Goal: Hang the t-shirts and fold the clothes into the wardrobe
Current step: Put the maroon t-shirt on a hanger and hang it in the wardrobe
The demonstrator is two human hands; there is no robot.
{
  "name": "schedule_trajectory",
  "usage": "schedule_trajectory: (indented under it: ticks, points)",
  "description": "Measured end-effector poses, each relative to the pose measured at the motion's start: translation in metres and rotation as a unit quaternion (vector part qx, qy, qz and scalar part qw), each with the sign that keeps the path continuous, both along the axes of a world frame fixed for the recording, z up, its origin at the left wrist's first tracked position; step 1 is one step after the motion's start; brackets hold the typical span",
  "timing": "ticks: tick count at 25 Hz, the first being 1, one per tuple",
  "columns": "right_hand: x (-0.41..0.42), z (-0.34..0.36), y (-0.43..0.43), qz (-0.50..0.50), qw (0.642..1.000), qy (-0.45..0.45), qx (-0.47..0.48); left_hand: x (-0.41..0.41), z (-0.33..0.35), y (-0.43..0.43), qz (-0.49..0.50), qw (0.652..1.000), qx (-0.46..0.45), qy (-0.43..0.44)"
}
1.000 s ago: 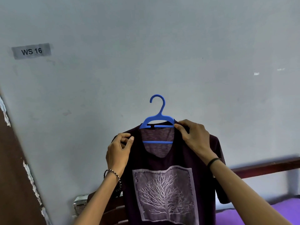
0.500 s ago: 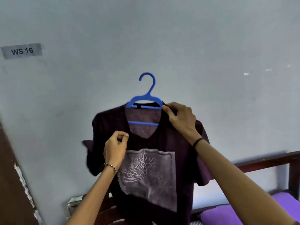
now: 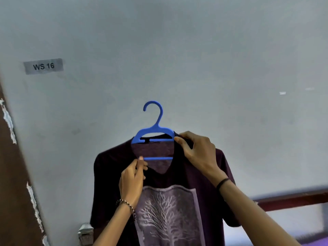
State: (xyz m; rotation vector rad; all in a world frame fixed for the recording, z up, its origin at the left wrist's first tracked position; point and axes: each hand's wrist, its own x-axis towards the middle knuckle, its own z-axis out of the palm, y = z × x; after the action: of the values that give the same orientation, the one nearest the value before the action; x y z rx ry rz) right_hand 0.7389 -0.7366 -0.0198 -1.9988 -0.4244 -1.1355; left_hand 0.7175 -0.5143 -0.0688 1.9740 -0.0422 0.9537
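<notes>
Filling most of the frame, a pale grey wall [image 3: 195, 59] backs everything. A brown wooden surface [image 3: 12, 201] with chipped paint along its edge is cut off at the lower left; whether it is a door or a wardrobe side cannot be told.

A dark purple t-shirt [image 3: 110, 183] hangs in the lower middle, held up before the wall. Its hem runs off the bottom edge, and a pale printed panel with a bare tree shows on the chest.

At the lower right, a dark wooden rail [image 3: 292, 199] and a strip of purple bedding [image 3: 317, 243] are cropped.

The right hand [image 3: 198, 153], fingers curled, pinches the collar against the hanger's right end at centre frame. The left hand [image 3: 132, 181], lower and to the left, pinches the neckline's left edge between thumb and fingers. Whether it also touches the crossbar is hard to make out.

The blue plastic hanger [image 3: 156, 130] carries the shirt. Its shoulders are hidden inside the cloth, so only the hook, neck piece and crossbar show.

At upper left, a grey label [image 3: 43, 66] reads "WS 16". A small grey box [image 3: 85, 232] at the bottom edge is too blurred to identify.
</notes>
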Motion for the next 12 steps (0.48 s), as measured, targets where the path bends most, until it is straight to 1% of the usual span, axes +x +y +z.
schedule_trajectory:
  ticks: [3, 6, 10, 12]
  points:
    - [-0.004, -0.002, 0.015, -0.001, 0.999, -0.022, -0.032, -0.010, -0.003, 0.013, 0.036, 0.999, 0.023, -0.001]
    - [-0.003, -0.002, 0.034, 0.019, 0.998, -0.028, -0.061, -0.021, -0.003, 0.030, 0.065, 0.997, 0.038, 0.007]
    - [-0.006, -0.001, 0.056, 0.060, 0.996, -0.029, -0.063, -0.037, -0.002, 0.049, 0.105, 0.994, 0.039, 0.009]
    - [-0.010, -0.005, 0.072, 0.075, 0.996, -0.025, -0.044, -0.050, -0.003, 0.064, 0.131, 0.991, 0.026, 0.007]
